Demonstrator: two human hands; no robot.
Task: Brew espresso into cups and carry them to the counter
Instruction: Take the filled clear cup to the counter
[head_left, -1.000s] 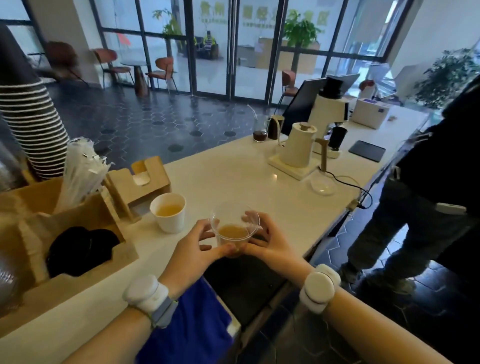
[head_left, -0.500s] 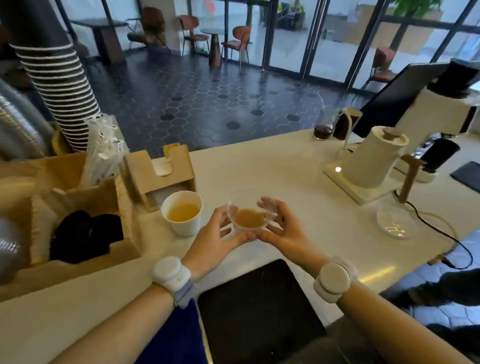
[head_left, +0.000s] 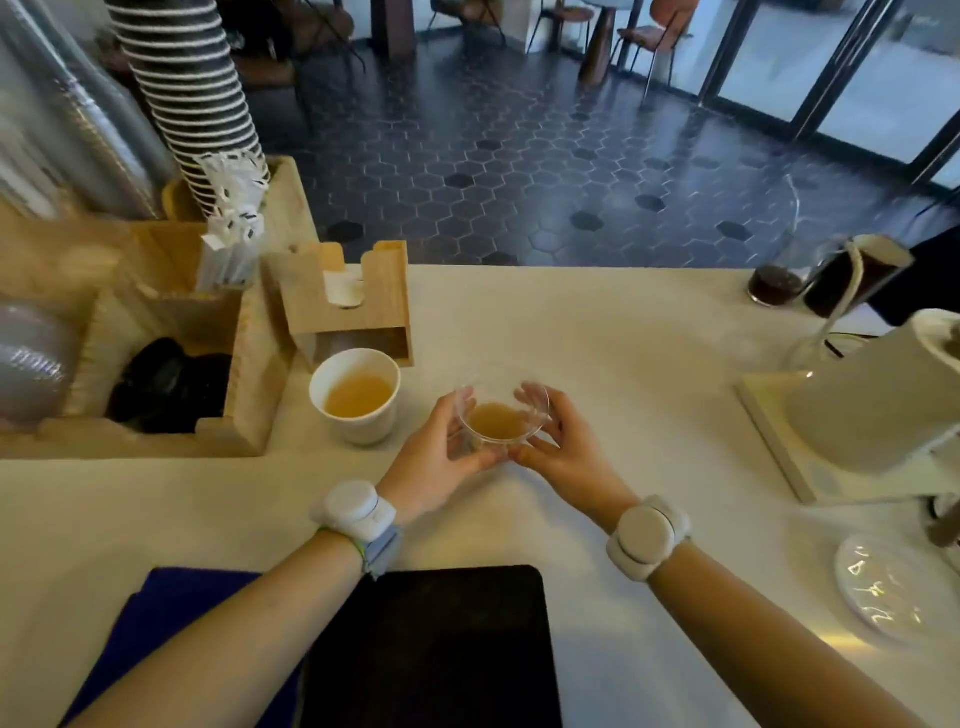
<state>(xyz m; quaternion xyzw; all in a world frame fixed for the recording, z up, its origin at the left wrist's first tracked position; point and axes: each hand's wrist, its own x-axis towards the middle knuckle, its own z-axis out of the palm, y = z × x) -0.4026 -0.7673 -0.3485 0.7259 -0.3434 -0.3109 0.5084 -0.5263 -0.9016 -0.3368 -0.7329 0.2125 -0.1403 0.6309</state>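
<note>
Clear plastic cup (head_left: 501, 415) sits upright between both sets of fingers, left hand (head_left: 434, 457) and right hand (head_left: 563, 452) curled around it, white cup (head_left: 356, 395) just left.

Clear cup (head_left: 501, 418) in both hands, now lower and beside white cup (head_left: 356, 396).

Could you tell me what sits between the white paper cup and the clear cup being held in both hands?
Only the left hand, cupping the clear cup; otherwise bare counter beside the white cup, per the head view.
</note>
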